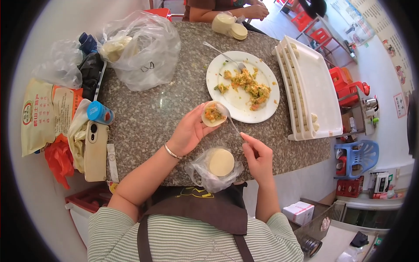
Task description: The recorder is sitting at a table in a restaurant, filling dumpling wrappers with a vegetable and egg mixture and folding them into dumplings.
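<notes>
A round dumpling wrapper (212, 122) rests across the fingers of my left hand (187, 132), with orange and green filling (214, 112) on it. My right hand (257, 156) grips a metal spoon (234, 124), whose tip touches the filling. Just ahead, a white oval plate (227, 107) carries a heap of chopped filling (253, 85) and a second spoon (221, 53). Close to my apron, a stack of round wrappers (221, 162) sits on a clear plastic bag (196, 168).
White stacked trays (316, 91) holding rows of dumplings stand at the table's right. A large plastic bag (152, 52) lies at the far left. A phone (96, 148) and a blue-lidded jar (100, 112) line the left edge. Another person (205, 11) sits opposite, near more wrappers (238, 31).
</notes>
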`<state>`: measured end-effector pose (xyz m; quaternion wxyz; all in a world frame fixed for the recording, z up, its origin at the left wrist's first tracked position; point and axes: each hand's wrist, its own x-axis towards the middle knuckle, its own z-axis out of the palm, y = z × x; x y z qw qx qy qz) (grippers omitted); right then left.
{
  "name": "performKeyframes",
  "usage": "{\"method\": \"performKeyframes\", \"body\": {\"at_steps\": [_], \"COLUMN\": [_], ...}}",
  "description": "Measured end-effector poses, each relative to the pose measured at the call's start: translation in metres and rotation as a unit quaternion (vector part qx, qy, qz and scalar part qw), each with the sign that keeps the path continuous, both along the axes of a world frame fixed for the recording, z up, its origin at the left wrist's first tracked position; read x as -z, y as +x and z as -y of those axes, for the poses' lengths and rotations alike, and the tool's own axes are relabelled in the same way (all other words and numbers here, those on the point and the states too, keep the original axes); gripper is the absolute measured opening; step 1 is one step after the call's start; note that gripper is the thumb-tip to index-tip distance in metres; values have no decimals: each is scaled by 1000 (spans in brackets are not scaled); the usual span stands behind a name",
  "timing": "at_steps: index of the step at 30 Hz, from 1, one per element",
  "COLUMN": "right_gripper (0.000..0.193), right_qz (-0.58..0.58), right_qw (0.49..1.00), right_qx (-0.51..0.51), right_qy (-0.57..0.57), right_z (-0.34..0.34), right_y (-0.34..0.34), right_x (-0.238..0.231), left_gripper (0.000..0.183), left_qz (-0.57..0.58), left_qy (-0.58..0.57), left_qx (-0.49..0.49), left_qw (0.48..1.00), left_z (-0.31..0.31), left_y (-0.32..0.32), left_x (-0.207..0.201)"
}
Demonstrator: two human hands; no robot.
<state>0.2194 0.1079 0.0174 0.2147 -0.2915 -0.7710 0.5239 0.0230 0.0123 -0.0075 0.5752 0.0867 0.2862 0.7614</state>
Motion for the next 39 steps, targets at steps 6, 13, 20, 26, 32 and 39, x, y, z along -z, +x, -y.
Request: {"method": "performKeyframes", "body": {"at_steps": [6,13,20,26,32,39], "right_gripper": [25,19,21,26,20,20], "right_qz": [-9,4,-94,-163,-214,-161], "right_qw": [991,930,981,980,975,984], "right_qx": [16,112,-115,-108,-46,-81], "right_qy": [131,351,126,-43,-30,1], "right_z": [-15,-54,-45,-58,-55,-50], "right_y": [-6,-22,-89,-105,-103,-106], "right_x": [6,15,-28,-8,10,4], "left_gripper": [50,47,39,31,29,17], "left_qz": [-80,-167,-237,-329,-445,-471], "left_qy": [11,-63,-30,-49,-41,-51], "left_qx": [-38,-57,-162,-248,-251,-266], "left_qw": [996,982,957,910,858,840], "left_z": [2,8,-2,-20,-23,-17], "left_y": [-3,0,-6,-7,-4,-8], "left_x": [-1,3,-14,-23,0,4]}}
